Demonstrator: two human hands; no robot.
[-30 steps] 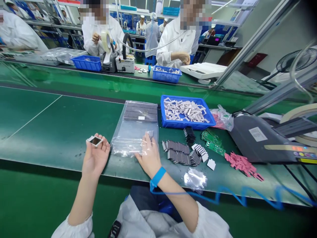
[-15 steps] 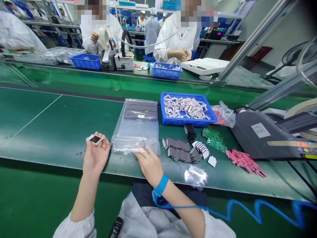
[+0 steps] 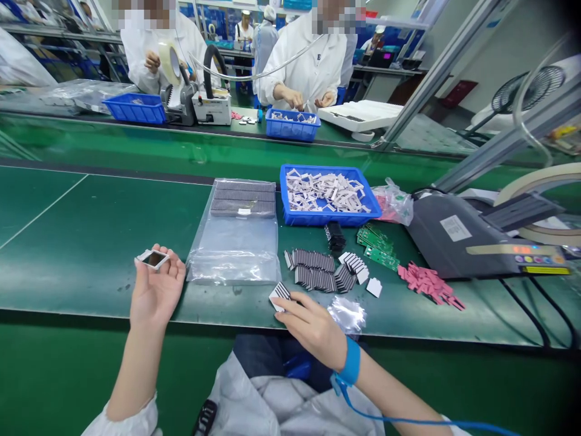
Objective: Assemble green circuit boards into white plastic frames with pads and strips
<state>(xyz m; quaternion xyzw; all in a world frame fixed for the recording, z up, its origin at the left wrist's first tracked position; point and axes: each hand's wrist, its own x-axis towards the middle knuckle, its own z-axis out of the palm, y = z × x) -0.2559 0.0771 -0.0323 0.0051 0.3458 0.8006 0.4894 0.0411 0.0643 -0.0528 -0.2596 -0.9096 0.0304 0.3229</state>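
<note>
My left hand (image 3: pixel 157 281) is turned palm up and grips a small white frame with a dark rectangular screen (image 3: pixel 153 260) between thumb and fingers. My right hand (image 3: pixel 313 324), with a blue wrist strap, pinches a small stack of white pieces with dark stripes (image 3: pixel 279 295), low over the front of the green table. Between the hands and farther back lies a clear plastic bag (image 3: pixel 240 242) holding rows of dark strips. Just beyond my right hand are rows of similar dark-and-white pieces (image 3: pixel 313 269). A crumpled heap of clear film (image 3: pixel 347 316) lies beside that hand.
A blue tray (image 3: pixel 331 219) holds many white frames. To the right lie green circuit boards (image 3: pixel 381 248), pink pieces (image 3: pixel 429 284) and a grey tape machine (image 3: pixel 449 236). A loose white piece (image 3: pixel 374 287) lies near the film. Co-workers sit across the bench.
My right hand has moved right, away from the bag's near edge, carrying the small stack. The left hand keeps the framed screen. The view has shifted a little.
</note>
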